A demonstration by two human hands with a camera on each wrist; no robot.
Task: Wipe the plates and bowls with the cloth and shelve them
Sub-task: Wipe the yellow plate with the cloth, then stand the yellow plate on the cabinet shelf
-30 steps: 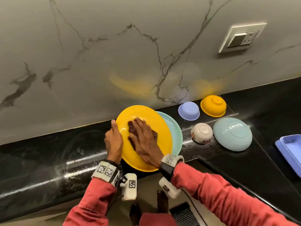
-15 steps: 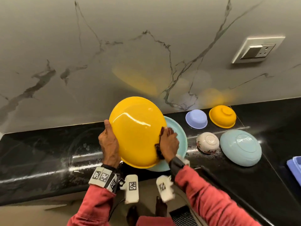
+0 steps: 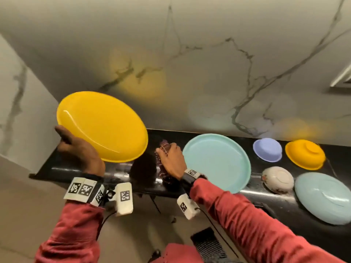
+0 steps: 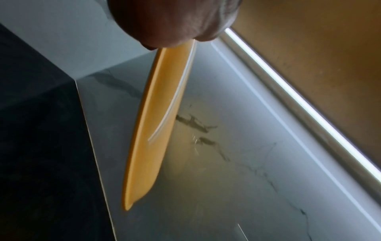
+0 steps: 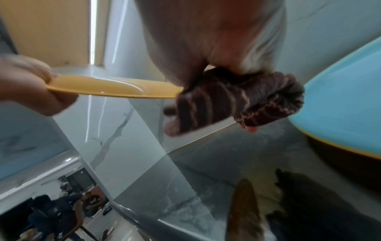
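Because the left hand (image 3: 79,149) pinches only the near rim of the round yellow plastic plate (image 3: 102,126), thumb on top and fingers underneath, the plate is carried clear of the black polished stone counter (image 3: 281,209), above its left end and tilted, its face free of the other hand; that grip looks suited to carrying it off to a shelf, which none of the views shows. The right hand (image 3: 171,162) hangs low over the counter's front edge, just left of the large pale turquoise round plate (image 3: 218,160), its fingers curled round the bunched dark brown knitted cloth (image 5: 237,97); holding it balled up keeps it ready, I judge, for the next dish. The turquoise plate lies face up by the front edge, nearest the cloth, so it seems next in line. Farther right, a small lilac bowl (image 3: 267,149) and a yellow bowl (image 3: 304,154) sit upside down along the back edge, while a white patterned bowl (image 3: 277,179) and a second turquoise plate (image 3: 324,198) rest inverted near the front, probably draining.
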